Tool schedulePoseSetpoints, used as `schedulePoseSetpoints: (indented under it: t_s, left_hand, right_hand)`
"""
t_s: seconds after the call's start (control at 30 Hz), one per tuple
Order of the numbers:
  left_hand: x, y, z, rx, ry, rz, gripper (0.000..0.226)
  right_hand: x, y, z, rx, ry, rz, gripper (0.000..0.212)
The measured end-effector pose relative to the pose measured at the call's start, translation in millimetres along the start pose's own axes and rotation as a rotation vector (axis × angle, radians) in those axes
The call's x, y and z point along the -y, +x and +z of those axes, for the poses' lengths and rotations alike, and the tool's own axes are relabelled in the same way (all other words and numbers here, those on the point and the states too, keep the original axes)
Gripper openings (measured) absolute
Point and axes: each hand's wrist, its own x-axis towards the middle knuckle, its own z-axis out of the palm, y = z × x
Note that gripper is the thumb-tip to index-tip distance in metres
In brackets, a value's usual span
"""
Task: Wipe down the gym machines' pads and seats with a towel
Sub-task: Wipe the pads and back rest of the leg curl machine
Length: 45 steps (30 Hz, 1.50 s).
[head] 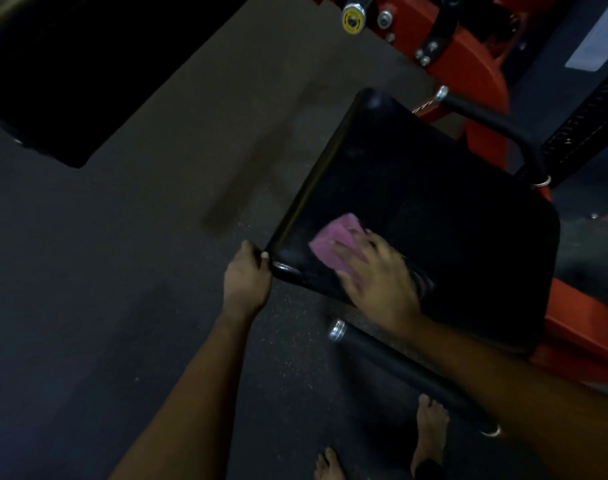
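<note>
A black padded seat [434, 202] of an orange-framed gym machine fills the centre right of the head view. A folded pink towel [330, 242] lies on the seat's near left part. My right hand [378, 278] presses flat on the towel with fingers spread, blurred by motion. My left hand [249, 277] grips the seat's near left corner, fingers curled round the edge.
The orange machine frame [475, 71] rises behind and right of the seat. A black handle bar [496, 126] runs along the seat's far side, another [410, 372] below its near edge. A second black pad [70, 71] sits top left. Bare feet [430, 427] stand on the dark rubber floor [122, 271].
</note>
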Motion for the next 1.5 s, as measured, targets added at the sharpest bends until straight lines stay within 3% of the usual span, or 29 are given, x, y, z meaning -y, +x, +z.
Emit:
schedulePoseSetpoints:
  t_s: [0.13, 0.3, 0.47, 0.6, 0.77, 0.93, 1.03, 1.2, 1.5]
  left_hand:
    - [3.1, 1.3, 6.7, 0.046, 0.094, 0.043, 0.017]
    - [9.9, 0.0, 10.4, 0.074, 0.022, 0.062, 0.017]
    - [9.7, -7.4, 16.9, 0.038, -0.067, 0.063, 0.017]
    - [5.1, -10.9, 19.7, -0.002, -0.068, 0.020, 0.015]
    - [6.2, -8.3, 18.3, 0.031, -0.049, 0.030, 0.017]
    - [7.0, -7.3, 20.8, 0.021, -0.029, 0.033, 0.014]
    - [8.0, -7.3, 17.2, 0.049, -0.011, 0.048, 0.014]
    - [4.2, -11.1, 17.1, 0.020, 0.006, 0.037, 0.015]
    - [18.1, -25.6, 28.4, -0.064, 0.014, 0.088, 0.007]
  right_hand:
    - [-28.9, -39.3, -5.1, -0.013, 0.012, 0.054, 0.053]
    - [19.0, 3.0, 2.1, -0.023, -0.002, 0.074, 0.051]
    - [37.0, 16.2, 0.0, -0.012, 0.066, -0.166, 0.057]
    - [-11.1, -29.5, -3.3, 0.077, 0.031, -0.315, 0.062]
    - [-56.0, -74.9, -18.9, 0.072, 0.038, -0.225, 0.060]
    - [1.6, -7.6, -5.1, 0.003, 0.153, -0.151, 0.046]
    - [37.3, 29.2, 4.8, 0.000, 0.130, -0.165, 0.051]
    - [10.5, -6.1, 0.1, 0.003, 0.111, -0.174, 0.055]
    - [-61.6, -103.9, -16.6, -0.058, 0.025, 0.246, 0.056]
